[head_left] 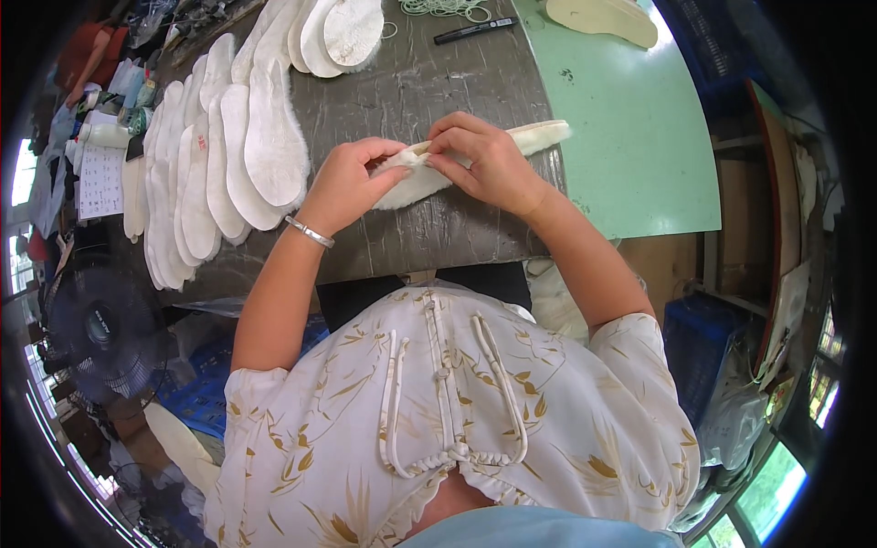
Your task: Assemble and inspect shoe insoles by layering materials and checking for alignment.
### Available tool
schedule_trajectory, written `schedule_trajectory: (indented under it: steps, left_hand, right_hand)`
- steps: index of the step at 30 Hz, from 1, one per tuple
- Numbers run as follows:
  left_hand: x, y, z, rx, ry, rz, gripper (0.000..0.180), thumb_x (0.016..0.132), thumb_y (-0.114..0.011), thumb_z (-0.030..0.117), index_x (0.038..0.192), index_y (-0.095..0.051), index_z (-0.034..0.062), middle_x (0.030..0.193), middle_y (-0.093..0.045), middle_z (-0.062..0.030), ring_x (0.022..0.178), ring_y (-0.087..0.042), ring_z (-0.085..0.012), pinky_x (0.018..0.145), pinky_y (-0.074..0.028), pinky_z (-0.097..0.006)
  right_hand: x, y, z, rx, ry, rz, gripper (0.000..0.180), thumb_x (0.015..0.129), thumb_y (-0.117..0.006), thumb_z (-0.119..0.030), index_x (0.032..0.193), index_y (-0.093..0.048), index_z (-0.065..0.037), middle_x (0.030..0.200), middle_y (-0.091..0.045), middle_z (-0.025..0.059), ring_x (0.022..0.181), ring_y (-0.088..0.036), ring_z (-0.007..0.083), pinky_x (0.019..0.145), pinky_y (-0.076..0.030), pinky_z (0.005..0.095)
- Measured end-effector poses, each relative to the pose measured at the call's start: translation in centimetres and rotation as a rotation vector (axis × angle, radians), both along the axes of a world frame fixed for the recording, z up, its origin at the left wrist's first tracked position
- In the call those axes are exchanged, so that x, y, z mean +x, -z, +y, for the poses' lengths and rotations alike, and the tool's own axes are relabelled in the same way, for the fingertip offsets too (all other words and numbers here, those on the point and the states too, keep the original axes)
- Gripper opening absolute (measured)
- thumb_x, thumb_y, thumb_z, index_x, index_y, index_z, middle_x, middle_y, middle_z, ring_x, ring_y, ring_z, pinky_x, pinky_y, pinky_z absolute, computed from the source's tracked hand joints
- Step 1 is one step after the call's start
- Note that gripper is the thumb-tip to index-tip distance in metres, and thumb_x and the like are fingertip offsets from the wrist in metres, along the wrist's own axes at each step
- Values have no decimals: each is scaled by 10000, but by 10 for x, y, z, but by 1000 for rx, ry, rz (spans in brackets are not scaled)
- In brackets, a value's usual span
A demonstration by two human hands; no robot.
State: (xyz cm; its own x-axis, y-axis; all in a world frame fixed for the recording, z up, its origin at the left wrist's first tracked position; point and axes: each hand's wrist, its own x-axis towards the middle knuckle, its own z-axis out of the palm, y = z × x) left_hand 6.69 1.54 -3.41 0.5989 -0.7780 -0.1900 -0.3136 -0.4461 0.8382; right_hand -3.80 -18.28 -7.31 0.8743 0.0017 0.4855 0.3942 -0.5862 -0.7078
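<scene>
A white fleece insole (541,137) with a beige edge lies sideways between my hands, its fluffy side turned toward me. My left hand (352,181), with a silver bangle at the wrist, pinches it near its left part. Close beside, the fingers of my right hand (484,163) are bent and pinch the same edge. The fingertips of both hands nearly meet there. To the right, the insole's end sticks out past my right hand over the edge of the dark tabletop (457,233). What lies right under the fingertips is partly hidden.
Overlapping rows of white insoles (265,146) cover the table's left side, with more insoles (352,32) at the back. A black marker (475,31) lies near a tangle of pale bands (445,7). On the green board (630,164) rests a cream insole (605,18). A black fan (105,324) stands left.
</scene>
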Motion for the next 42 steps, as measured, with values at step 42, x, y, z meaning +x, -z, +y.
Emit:
schedule_trajectory:
  steps: [42]
  left_hand:
    - [-25, 32, -13, -233, -278, -349, 138, 885, -661, 65, 989, -686, -21, 871, -674, -82, 756, -627, -164, 706, -488, -266]
  right_hand:
    - [-21, -4, 22, -539, 240, -190, 342, 761, -578, -128, 1080, -617, -13, 1111, -596, 92, 949, -593, 232, 882, -469, 373]
